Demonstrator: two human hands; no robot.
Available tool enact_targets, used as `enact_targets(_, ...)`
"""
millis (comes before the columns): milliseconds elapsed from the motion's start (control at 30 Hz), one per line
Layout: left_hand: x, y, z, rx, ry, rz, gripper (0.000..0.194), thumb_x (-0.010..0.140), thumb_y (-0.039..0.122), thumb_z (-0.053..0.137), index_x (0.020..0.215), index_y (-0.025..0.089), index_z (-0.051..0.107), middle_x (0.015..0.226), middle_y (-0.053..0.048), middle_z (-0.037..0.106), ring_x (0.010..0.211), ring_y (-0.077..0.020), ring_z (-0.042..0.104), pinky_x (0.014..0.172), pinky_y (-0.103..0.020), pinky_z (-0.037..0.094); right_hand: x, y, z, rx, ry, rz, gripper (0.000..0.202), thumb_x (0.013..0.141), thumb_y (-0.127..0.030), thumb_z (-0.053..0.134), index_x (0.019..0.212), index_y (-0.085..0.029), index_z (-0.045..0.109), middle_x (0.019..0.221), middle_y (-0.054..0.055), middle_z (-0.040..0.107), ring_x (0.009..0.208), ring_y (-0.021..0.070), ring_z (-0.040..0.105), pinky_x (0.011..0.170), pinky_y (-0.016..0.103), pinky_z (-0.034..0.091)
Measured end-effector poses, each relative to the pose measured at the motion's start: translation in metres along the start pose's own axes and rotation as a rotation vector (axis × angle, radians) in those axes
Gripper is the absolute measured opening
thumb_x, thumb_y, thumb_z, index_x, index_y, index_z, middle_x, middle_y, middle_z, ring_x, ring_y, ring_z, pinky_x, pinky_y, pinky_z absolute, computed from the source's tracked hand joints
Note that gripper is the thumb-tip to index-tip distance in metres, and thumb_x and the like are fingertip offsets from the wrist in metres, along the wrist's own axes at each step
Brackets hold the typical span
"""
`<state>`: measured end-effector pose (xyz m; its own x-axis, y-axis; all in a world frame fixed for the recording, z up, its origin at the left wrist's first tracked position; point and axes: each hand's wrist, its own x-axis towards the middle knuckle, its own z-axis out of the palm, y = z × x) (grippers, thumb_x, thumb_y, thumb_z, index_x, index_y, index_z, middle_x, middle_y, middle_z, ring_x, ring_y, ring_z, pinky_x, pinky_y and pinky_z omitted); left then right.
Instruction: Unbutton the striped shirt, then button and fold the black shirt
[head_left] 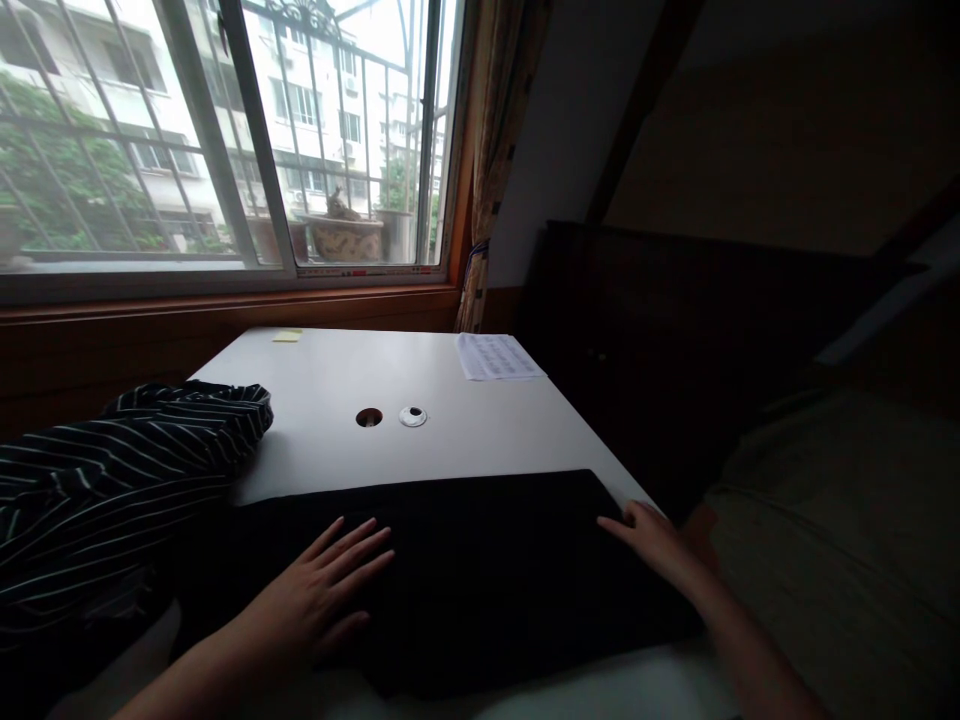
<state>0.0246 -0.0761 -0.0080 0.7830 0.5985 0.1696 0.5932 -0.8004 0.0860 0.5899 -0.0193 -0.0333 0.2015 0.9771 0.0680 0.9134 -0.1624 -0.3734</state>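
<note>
A black garment (487, 580) lies spread flat along the near side of the white table; its dark folds do not show what kind it is. On its left part rests my left hand (330, 585), palm down with the fingers spread. My right hand (649, 540) is at the garment's right edge, thumb stretched over the cloth and the other fingers curled around the edge, partly hidden. To the left, a bunched black cloth with white stripes (135, 450) lies in a heap, touching the black garment's left end.
The white table (322, 455) has a round cable hole (369, 418) with its white cover (412, 416) beside it. Printed sheets (499, 357) lie at the far right corner, a yellow sticky note (287, 336) at the far left. Behind stand a barred window and a curtain (499, 130).
</note>
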Motion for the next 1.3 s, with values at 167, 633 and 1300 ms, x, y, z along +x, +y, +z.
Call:
enact_targets(167, 0.002, 0.0, -0.002, -0.003, 0.001, -0.003, 0.067, 0.098, 0.042, 0.052, 0.156, 0.033, 0.019, 0.16, -0.002, 0.029, 0.145, -0.0291, 0.032, 0.121, -0.054, 0.024, 0.022, 0.0, 0.001, 0.147, 0.003, 0.093, 0.057, 0.079, -0.054, 0.06, 0.121, -0.017, 0.048, 0.088, 0.007, 0.069, 0.072, 0.0234, 0.068, 0.06, 0.03, 0.05)
enact_targets(633, 0.017, 0.002, 0.004, 0.054, 0.004, -0.072, 0.062, 0.103, 0.041, 0.044, 0.157, 0.034, 0.014, 0.16, -0.001, 0.028, 0.145, -0.0285, 0.031, 0.121, -0.056, 0.02, 0.062, -0.039, 0.021, -0.136, 0.13, -0.194, 0.028, 0.096, -0.027, 0.044, 0.121, -0.021, 0.054, 0.119, 0.012, 0.066, 0.1, 0.0257, 0.066, 0.079, 0.033, 0.051)
enact_targets(1300, 0.08, 0.052, 0.002, -0.224, -0.134, 0.144, 0.077, 0.095, 0.042, 0.057, 0.157, 0.03, 0.014, 0.162, -0.003, 0.018, 0.15, -0.0309, 0.017, 0.123, -0.057, 0.013, -0.05, -0.133, 0.046, -0.159, -0.098, -0.583, 0.062, 0.103, -0.055, 0.034, 0.156, -0.026, 0.024, 0.162, 0.006, 0.022, 0.149, 0.0253, 0.022, 0.121, 0.052, 0.021)
